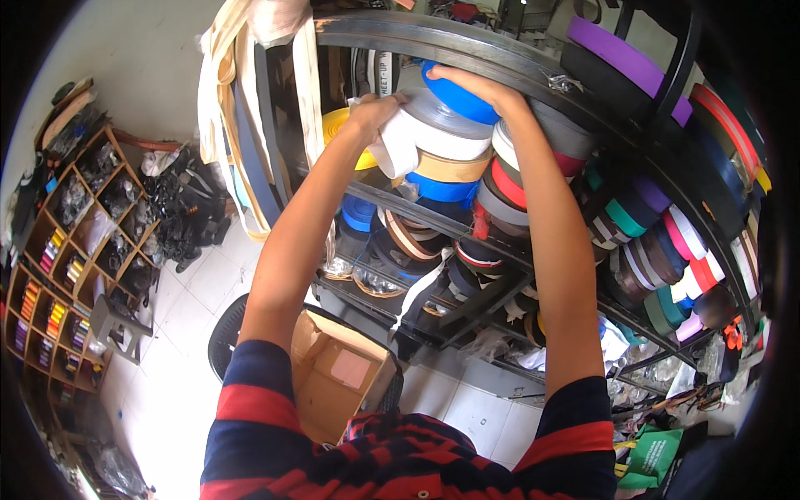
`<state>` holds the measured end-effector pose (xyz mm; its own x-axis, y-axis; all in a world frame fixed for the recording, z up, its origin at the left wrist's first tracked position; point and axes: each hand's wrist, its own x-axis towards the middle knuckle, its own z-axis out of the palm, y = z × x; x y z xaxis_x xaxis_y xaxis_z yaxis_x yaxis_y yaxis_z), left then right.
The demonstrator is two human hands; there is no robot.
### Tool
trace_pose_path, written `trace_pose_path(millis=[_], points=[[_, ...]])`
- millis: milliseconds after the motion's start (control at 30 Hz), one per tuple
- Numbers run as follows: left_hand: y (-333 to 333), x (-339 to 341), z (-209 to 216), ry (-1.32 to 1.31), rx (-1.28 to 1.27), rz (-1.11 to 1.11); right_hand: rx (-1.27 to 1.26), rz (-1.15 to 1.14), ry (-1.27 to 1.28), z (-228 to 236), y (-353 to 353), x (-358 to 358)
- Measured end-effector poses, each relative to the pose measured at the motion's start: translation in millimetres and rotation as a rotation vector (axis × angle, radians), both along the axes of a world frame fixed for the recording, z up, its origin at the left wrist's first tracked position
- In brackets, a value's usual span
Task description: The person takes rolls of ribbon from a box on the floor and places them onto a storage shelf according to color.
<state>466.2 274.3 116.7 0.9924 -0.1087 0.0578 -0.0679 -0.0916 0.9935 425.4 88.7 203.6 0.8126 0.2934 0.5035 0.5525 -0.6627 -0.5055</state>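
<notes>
Both my arms reach up into a black metal shelf rack stacked with rolls of webbing. My right hand (468, 82) curls over the top of a blue webbing roll (458, 98), fingertips at its far left edge. Below that roll lies a wide grey roll (429, 111), then a white roll (450, 142), a tan roll (452, 167) and another blue one (442, 189). My left hand (380, 115) is closed at the stack's left side, on a loose white webbing end (397, 148) that hangs down. Its fingertips are partly hidden. A yellow roll (336, 125) sits behind my left wrist.
The rack's black top bar (450, 37) crosses above my hands. Cream straps (221, 108) hang at its left end. A cardboard box (333, 367) in a black basket stands below. Wooden cubbyholes (67, 275) with thread spools and a grey stool (119, 329) are at left.
</notes>
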Motion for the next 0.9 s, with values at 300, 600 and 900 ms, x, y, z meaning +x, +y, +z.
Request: trace_pose_path(millis=[300, 600, 900], points=[[86, -38, 6, -0.317, -0.183, 0.122, 0.037, -0.047, -0.076, -3, 7, 4], [150, -131, 9, -0.392, -0.107, 0.325, -0.379, -0.507, 0.014, -25, 47, 0], [166, -199, 4, -0.307, -0.126, 0.373, -0.24, -0.176, 0.13, -20, 71, -4]])
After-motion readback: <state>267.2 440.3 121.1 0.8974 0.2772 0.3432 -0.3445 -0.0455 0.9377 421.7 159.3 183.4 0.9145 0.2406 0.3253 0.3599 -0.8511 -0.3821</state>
